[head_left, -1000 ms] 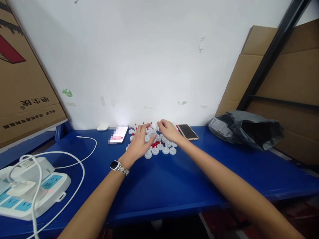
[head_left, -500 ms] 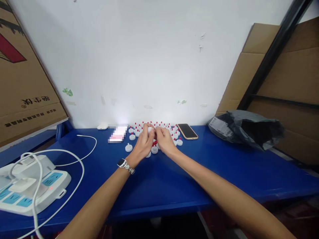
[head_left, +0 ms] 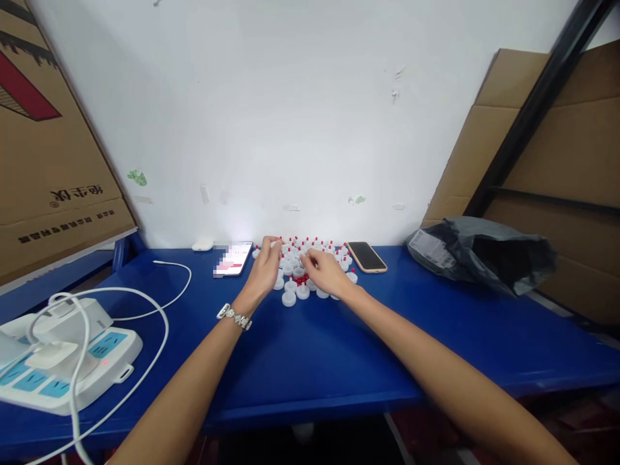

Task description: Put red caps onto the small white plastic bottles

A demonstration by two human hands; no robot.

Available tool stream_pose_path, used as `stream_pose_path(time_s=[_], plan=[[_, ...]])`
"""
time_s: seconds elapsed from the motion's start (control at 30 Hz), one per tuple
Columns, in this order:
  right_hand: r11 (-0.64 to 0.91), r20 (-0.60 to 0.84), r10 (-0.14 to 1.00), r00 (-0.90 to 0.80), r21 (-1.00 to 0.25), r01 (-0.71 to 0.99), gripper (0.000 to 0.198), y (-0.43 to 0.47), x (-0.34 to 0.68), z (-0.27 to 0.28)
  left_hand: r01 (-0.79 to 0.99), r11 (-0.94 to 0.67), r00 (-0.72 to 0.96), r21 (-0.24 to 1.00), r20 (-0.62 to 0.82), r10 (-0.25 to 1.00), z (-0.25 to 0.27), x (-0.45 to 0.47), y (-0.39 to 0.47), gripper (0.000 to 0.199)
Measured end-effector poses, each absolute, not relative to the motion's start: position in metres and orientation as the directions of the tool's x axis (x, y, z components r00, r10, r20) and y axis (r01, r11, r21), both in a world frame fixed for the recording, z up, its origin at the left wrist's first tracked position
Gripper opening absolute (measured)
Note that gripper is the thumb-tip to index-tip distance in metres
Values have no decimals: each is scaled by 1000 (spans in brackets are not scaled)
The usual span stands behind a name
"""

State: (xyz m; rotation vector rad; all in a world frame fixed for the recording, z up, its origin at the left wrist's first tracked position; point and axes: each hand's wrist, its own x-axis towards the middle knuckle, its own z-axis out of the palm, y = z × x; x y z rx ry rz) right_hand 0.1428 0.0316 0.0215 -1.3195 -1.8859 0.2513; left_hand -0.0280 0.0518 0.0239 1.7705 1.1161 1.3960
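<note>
Our left hand (head_left: 264, 270) and right hand (head_left: 328, 271) are apart, grips unclear. On the counter (head_left: 310, 361), toward twelve o'clock, many white caps (head_left: 331, 250) wear red tips (head_left: 316, 239); toward six, bare caps (head_left: 289, 299) and loose red tips (head_left: 301, 279) are left.

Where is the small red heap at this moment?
In the head view, the red heap lies among white caps, just left of the right hand.

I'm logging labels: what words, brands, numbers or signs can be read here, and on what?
"绝尘侠®", upside down: left cardboard box.
Lower line, same box: too blurred.
Left phone: screen text unreadable.
Label on grey bag: too small.
White charger marking: too small.
</note>
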Motion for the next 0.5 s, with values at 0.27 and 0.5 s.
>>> stream_pose_path(time_s=[0.27,0.5], plan=[[461,445,879,-169,-706,538,37,39,151,23,453,-586,371,672,455,809,20,-26,44,32],[461,446,887,-117,-868,187,25,54,160,31,440,-592,361,675,471,805,21,-23,41,49]])
